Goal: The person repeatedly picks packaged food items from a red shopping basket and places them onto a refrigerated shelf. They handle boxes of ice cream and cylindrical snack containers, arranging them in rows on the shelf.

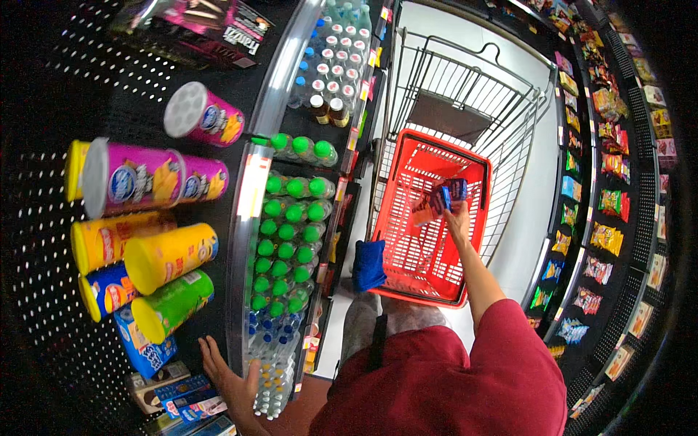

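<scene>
My right hand [457, 219] reaches down into a red plastic shopping basket [404, 218], its fingers closed on dark blue snack packages [455, 188]. An orange and brown part shows beside them; how many packages there are is hard to tell. My left hand [232, 376] holds nothing and has its fingers apart. It is at the front edge of the black snack shelf [196, 305], near several blue cookie boxes [188, 393]. Higher on that shelf lie a green canister [177, 305], yellow canisters [174, 256] and purple canisters [144, 180], tipped in my view.
The basket sits in a metal shopping cart [420, 71], with a blue cloth [369, 265] at its near left corner. Green-capped bottles [286, 231] fill a lower shelf at left. Shelves of snack bags [606, 238] line the right side of the aisle floor [512, 245].
</scene>
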Motion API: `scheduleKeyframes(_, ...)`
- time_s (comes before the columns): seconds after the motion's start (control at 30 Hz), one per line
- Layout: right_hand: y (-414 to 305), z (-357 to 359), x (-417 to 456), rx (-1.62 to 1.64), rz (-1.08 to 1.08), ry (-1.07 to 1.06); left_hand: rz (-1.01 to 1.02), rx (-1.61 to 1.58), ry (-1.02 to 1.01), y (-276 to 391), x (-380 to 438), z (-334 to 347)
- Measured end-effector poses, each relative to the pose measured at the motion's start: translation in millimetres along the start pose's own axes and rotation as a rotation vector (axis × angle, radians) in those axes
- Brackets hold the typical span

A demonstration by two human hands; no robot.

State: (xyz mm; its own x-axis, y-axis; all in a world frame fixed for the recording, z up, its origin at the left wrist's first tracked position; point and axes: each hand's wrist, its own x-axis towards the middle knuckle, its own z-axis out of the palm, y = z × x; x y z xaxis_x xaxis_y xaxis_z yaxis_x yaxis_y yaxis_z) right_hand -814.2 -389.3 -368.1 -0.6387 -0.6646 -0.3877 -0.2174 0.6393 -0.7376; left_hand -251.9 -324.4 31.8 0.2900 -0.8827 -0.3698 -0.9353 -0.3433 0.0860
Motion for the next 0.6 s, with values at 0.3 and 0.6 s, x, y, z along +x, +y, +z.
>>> scheduleKeyframes(0.3,-107.4,-69.3,-101.0,0.471,-0.085,-0.246,0.038,-0.048,0.096,0.7,-9.8,-1.9)
scheduleKeyframes(0.6,-242.1,-58.4,-213.5,0.561,-0.201,-0.739,0.298,-0.388,0.392,-4.9,-23.1,3.9)
